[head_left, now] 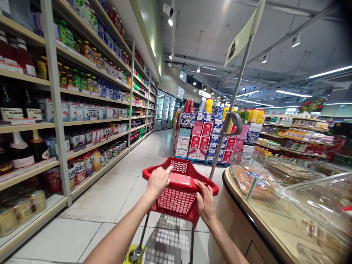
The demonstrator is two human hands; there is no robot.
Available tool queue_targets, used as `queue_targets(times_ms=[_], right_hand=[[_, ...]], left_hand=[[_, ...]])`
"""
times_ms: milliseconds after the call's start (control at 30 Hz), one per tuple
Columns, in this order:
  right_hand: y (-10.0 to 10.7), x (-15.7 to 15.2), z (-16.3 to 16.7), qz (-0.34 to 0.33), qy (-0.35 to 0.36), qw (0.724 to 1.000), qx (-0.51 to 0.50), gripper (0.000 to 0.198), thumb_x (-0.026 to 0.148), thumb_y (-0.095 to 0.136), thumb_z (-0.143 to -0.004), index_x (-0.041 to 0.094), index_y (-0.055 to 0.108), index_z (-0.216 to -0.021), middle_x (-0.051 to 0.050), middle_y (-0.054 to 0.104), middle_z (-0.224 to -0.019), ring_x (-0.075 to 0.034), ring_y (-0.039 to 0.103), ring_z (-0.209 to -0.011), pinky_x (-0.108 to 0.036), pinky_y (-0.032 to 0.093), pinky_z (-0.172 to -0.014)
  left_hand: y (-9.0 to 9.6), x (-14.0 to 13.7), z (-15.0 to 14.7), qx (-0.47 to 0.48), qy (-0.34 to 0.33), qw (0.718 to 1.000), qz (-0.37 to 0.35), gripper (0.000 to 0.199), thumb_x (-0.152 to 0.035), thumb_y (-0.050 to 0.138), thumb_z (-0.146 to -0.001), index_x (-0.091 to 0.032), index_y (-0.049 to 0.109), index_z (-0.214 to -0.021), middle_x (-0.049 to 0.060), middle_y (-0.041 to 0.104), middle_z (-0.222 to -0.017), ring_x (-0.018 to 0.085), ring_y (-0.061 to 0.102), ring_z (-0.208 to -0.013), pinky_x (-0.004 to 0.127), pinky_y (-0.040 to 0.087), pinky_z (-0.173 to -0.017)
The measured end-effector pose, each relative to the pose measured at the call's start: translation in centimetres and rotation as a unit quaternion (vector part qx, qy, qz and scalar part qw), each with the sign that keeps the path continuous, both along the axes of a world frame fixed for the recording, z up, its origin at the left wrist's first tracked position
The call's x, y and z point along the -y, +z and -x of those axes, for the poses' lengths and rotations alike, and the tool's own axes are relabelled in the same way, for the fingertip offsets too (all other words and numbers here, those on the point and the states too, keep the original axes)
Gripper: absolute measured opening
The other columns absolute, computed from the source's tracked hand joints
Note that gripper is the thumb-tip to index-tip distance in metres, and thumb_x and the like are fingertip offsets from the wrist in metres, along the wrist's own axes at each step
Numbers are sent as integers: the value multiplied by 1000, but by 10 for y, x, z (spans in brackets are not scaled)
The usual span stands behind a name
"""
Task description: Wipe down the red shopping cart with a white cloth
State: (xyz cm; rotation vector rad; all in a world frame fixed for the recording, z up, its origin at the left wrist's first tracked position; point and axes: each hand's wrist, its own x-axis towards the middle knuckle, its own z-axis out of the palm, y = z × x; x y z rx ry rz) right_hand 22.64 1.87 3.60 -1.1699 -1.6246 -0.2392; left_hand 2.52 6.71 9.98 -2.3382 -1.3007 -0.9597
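Note:
A red plastic shopping cart point(176, 201) with a latticed basket stands in front of me, and I see no goods in the part of its basket that shows. My left hand point(158, 181) is closed over the left part of its red handle point(180, 178). On the right part of the handle, the fingers of my right hand point(206, 201) are curled over the bar, with the thumb below it. Between my hands a pale label panel is set into the handle. Grey metal legs and a wheel point(136, 253) show beneath the basket.
Shelves of bottled and canned drinks point(93, 88) line the left side. Stacked drink cartons point(199, 137) stand ahead. At right are a curved counter point(225, 209) with packaged food and a grey pole point(233, 99) bearing a sign. A tiled aisle point(115, 179) runs toward glass-door coolers point(165, 108).

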Motion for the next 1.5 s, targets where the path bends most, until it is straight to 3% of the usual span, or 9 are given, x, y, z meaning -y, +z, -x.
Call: queue_targets(times_ms=[167,333,500,700,833,933,1100,1300,1500], right_hand=[[-6,-3,-12,-24,-10,1000,4,35,28,35,-83,18,49,-113,-8,59,-112,-22,52,-105,-49,26,-99],[1,-16,-44,13,-66,998,4,37,34,31,-84,17,57,-105,-9,63,-104,-23,55,-99,-51,25,-98],[11,-6,-21,16,-83,994,71,38,32,30,-86,21,59,-108,-9,58,-117,-25,46,-114,-53,23,-98],[13,14,-17,50,-14,995,89,39,28,26,-89,25,61,-106,-4,60,-114,-22,48,-114,-53,20,-100],[11,19,-26,64,-49,996,23,37,33,29,-88,23,61,-103,-6,59,-116,-26,46,-116,-59,22,-97],[4,28,-12,44,-29,999,2,36,33,32,-87,21,62,-102,-8,59,-114,-26,46,-115,-56,26,-97],[-2,38,-15,18,-23,999,-32,35,31,31,-87,18,64,-91,-9,62,-106,-24,48,-112,-49,33,-97],[-1,40,-45,29,-103,994,4,31,29,34,-84,17,63,-91,-10,59,-109,-25,43,-117,-46,35,-95],[-2,45,-53,10,-176,982,64,28,30,36,-84,20,62,-87,-9,57,-113,-26,42,-116,-49,32,-93]], left_hand=[[-1,-2,25,15,53,998,17,33,-27,30,-86,-16,58,-72,5,59,-69,16,55,-67,34,46,-72],[-15,29,-15,5,20,1000,-16,23,-24,36,-83,-16,57,-91,7,61,-84,18,56,-83,39,44,-83],[-24,53,-49,-23,-50,993,-106,30,-13,34,-81,-13,53,-104,11,62,-97,19,56,-95,41,41,-93],[-17,72,-41,11,-82,996,-28,23,-16,39,-80,-17,56,-96,6,63,-88,17,58,-87,36,45,-88],[-23,68,-19,115,-64,991,35,26,-19,35,-82,-19,58,-94,5,65,-87,16,58,-83,33,49,-79],[-36,63,-31,170,-64,982,44,30,-19,32,-83,-19,58,-100,5,65,-96,15,58,-89,32,49,-82],[-58,52,-56,100,-171,980,2,35,-18,35,-83,-18,50,-115,7,58,-116,15,51,-109,39,38,-99],[-80,28,-37,181,-40,983,6,34,-13,31,-83,-20,59,-99,5,66,-99,17,59,-94,42,46,-89],[-86,44,-72,82,-175,980,-37,40,-19,32,-86,-22,44,-123,7,54,-123,15,47,-116,39,38,-99]])
